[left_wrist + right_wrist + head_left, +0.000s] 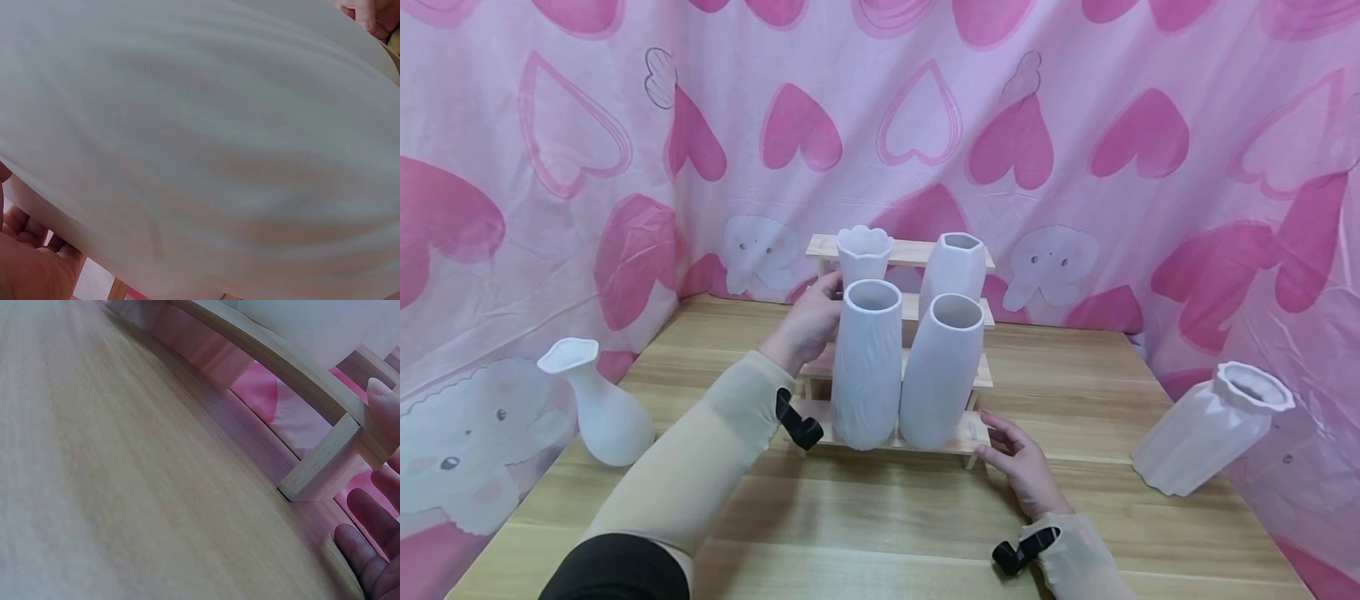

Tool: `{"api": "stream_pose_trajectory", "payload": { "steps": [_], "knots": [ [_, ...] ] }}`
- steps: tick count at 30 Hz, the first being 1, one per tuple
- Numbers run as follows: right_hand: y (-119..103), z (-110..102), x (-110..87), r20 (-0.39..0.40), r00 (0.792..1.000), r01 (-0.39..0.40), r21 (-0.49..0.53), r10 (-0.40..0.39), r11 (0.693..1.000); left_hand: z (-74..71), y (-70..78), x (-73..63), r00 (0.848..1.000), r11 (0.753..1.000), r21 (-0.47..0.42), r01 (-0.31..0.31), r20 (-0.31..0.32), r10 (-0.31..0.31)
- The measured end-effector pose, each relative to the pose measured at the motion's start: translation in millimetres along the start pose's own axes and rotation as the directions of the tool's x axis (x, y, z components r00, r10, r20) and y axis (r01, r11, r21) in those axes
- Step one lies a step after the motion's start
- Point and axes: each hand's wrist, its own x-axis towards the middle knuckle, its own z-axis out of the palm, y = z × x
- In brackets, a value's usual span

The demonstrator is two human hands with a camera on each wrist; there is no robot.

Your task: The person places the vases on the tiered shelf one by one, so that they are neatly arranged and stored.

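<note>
A four-tier wooden display stand [977,429] holds several white vases. My left hand [808,325] grips the white scalloped-rim vase [865,246] at the back left; part of the hold is hidden behind the textured white vase [868,367] in front. That textured vase fills most of the left wrist view, with my hand at its lower left. Beside it leans a smooth white vase [942,375], and behind that stands a faceted white vase [955,267]. My right hand [1018,467] holds the right end of the lowest shelf, thumb against the board.
On the left of the wooden table [865,533] stands a white flared-neck vase [610,417]. Toward the right edge is a ribbed white vase [1206,429], appearing tilted. A pink heart-patterned curtain [865,108] encloses the back and sides.
</note>
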Motion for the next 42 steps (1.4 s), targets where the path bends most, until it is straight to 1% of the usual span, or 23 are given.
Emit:
{"api": "stream_pose_trajectory", "payload": {
  "steps": [4,7,11,18,21,25,28,30,35,38,42],
  "knots": [
    [0.5,-0.4,0.6,-0.008,1.0,-0.003,-0.002,0.003,1.0,-0.3,-1.2,1.2,1.0,1.0,0.0,-0.012,0.018,0.012],
    [0.3,0.1,0.2,-0.006,1.0,-0.005,0.007,0.005,1.0,-1.5,-2.9,1.9,0.999,1.0,-0.016,-0.015,0.032,0.016],
    [-0.5,0.6,-0.1,-0.004,1.0,-0.009,0.002,0.009,1.0,-1.9,-3.6,3.3,0.999,1.0,-0.022,-0.02,0.032,0.02],
    [0.4,-0.1,0.4,-0.006,1.0,0.019,-0.003,-0.019,1.0,0.0,-1.2,1.8,1.0,0.999,0.019,-0.028,0.001,0.028],
    [0.8,-0.1,1.0,-0.005,1.0,0.013,-0.005,-0.013,1.0,-0.3,-1.3,0.7,1.0,0.999,0.039,-0.021,-0.004,0.021],
    [-0.4,0.2,1.3,-0.01,1.0,-0.021,0.0,0.021,1.0,-2.8,-2.5,0.1,1.0,0.999,0.049,-0.023,0.01,0.023],
    [-1.4,0.5,0.7,-0.012,0.999,-0.031,0.003,0.031,1.0,-7.3,-3.6,-0.1,0.999,0.999,0.03,-0.028,0.022,0.028],
    [-1.7,0.3,0.4,-0.01,1.0,-0.03,0.005,0.03,1.0,-11.2,-4.5,-0.2,0.999,0.999,-0.001,-0.034,0.019,0.034],
    [-2.5,0.4,-0.7,-0.002,1.0,-0.014,0.014,0.014,1.0,-23.7,-8.6,-3.9,0.999,0.997,-0.064,-0.039,-0.025,0.038],
    [-2.7,1.1,-1.2,-0.002,1.0,-0.014,0.022,0.014,1.0,-31.9,-12.3,-9.6,0.997,0.996,-0.069,-0.052,-0.063,0.048],
    [-1.7,1.8,-1.1,-0.01,1.0,-0.012,0.028,0.013,1.0,-42.5,-18.4,-18.5,0.992,0.997,-0.035,-0.074,-0.108,0.069]
  ]
}}
